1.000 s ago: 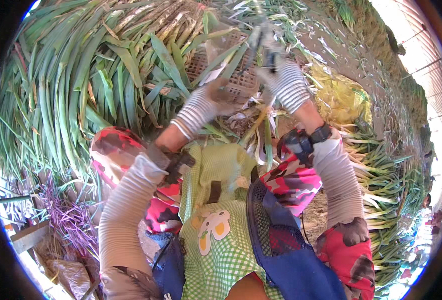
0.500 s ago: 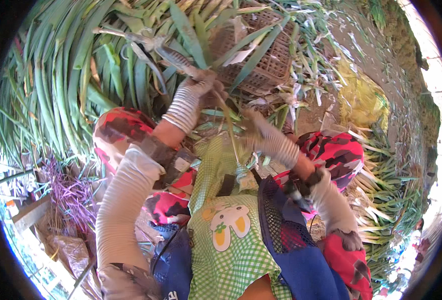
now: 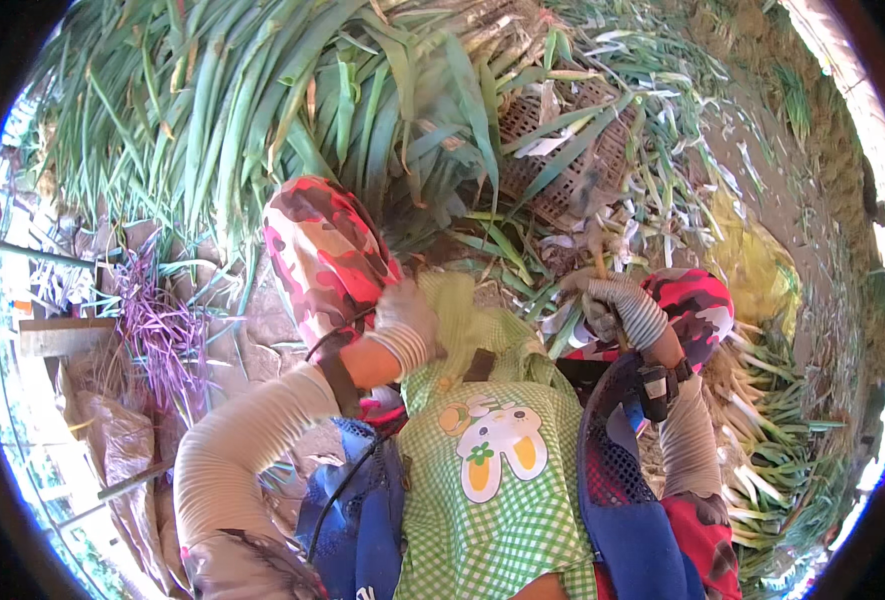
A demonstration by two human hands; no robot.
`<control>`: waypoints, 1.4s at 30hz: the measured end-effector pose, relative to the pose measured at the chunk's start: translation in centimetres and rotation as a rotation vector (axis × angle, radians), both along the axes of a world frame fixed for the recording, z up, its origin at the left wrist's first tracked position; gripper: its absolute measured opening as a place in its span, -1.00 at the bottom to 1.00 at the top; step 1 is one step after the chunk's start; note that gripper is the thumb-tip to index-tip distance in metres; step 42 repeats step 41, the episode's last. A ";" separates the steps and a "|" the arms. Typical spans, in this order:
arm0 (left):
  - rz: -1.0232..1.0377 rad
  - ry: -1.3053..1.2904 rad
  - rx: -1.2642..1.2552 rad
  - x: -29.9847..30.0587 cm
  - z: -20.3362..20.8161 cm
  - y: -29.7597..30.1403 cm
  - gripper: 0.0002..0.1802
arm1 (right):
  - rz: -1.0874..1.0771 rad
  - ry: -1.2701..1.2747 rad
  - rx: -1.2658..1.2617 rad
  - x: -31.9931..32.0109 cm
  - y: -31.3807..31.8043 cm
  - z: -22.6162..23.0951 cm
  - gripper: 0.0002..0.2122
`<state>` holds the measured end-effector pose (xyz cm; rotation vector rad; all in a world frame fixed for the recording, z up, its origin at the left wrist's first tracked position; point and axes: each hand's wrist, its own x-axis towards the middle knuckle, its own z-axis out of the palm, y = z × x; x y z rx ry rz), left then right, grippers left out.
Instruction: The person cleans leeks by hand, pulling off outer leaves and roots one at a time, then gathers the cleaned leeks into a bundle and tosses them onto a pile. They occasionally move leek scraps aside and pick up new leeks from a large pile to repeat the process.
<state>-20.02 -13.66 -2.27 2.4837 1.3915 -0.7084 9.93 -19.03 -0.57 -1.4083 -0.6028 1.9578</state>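
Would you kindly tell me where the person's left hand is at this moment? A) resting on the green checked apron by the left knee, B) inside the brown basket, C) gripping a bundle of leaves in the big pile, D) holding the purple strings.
A: the gloved left hand lies on the top edge of the green checked apron, beside the red camouflage knee, clear of the leaf pile.

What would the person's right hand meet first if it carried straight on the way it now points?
The right hand points up and away, so it would probably meet the loose green leaves first, then the brown woven basket; depth is unclear.
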 end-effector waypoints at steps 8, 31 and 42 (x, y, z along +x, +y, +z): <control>0.418 -1.132 -0.128 -2.4 -1.1 -0.9 -0.81 | 0.185 -0.133 0.059 -0.1 -2.3 -1.2 -0.65; 1.366 -1.287 0.565 -25.3 -12.2 -8.1 -0.91 | 0.545 -0.435 0.556 -5.7 -4.8 -9.5 -0.63; 1.019 -1.435 0.859 -22.6 -6.0 2.9 -0.83 | 0.090 -0.765 0.577 0.1 -2.1 -4.8 -0.62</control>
